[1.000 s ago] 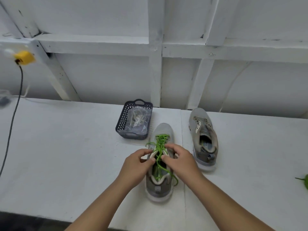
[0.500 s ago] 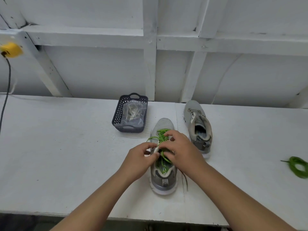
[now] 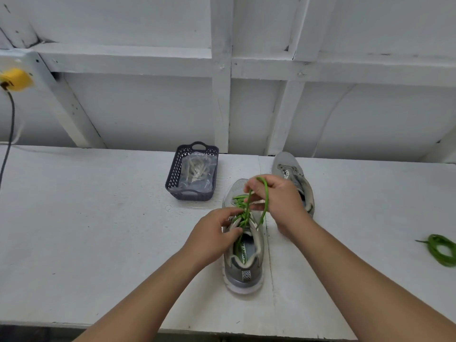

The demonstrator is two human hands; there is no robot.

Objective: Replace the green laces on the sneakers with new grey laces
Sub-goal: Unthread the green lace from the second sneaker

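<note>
the near sneaker [image 3: 243,255] sits mid-worktop [image 3: 86,230], heel toward the person, toe and long axis pointing away, so the eyelets face up for unlacing. the left hand [image 3: 212,239] pinches its collar, likely to steady it. the right hand [image 3: 276,198] grips a loop of green lace [image 3: 265,196], lifted above the tongue. the far sneaker [image 3: 293,176] is unlaced; a basket [image 3: 172,178] holds bagged laces.

Partial lettering is seen on the near grey mesh sneaker's [image 3: 243,270] insole; it cannot be read. Nothing else is legible.
</note>
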